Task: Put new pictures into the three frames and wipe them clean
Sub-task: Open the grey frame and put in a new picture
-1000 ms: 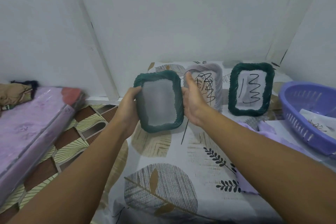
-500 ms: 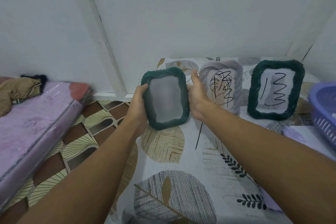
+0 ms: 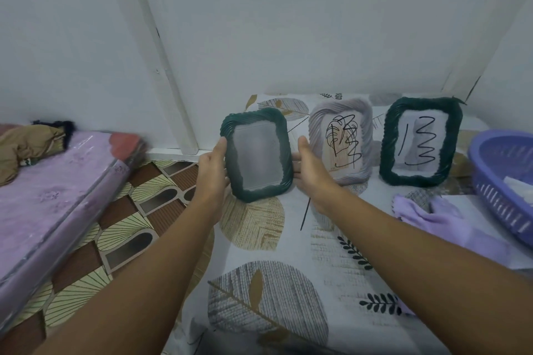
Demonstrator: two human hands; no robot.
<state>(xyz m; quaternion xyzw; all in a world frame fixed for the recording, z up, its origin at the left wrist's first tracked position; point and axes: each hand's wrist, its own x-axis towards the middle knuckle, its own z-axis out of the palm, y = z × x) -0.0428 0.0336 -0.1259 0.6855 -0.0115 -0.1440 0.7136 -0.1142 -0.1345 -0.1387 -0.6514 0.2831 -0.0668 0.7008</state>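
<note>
A dark green frame (image 3: 256, 154) with a blank grey pane stands upright at the left end of the leaf-print sheet (image 3: 259, 239). My left hand (image 3: 212, 170) grips its left edge and my right hand (image 3: 310, 167) holds its right edge, thumb up along the rim. To its right a grey frame (image 3: 341, 139) shows a black scribble drawing. Further right stands another dark green frame (image 3: 421, 142) with black line marks. A lilac cloth (image 3: 441, 216) lies on the sheet by my right forearm.
A purple plastic basket (image 3: 504, 181) with papers sits at the right edge. White walls close the back and right. On the left lie a lilac mattress (image 3: 52, 196) with a brown garment (image 3: 28, 141), and patterned floor (image 3: 121, 225) between.
The blank green frame has come down from in front of the grey frame and now stands on the sheet to its left. The view shifted so the cloth and basket show.
</note>
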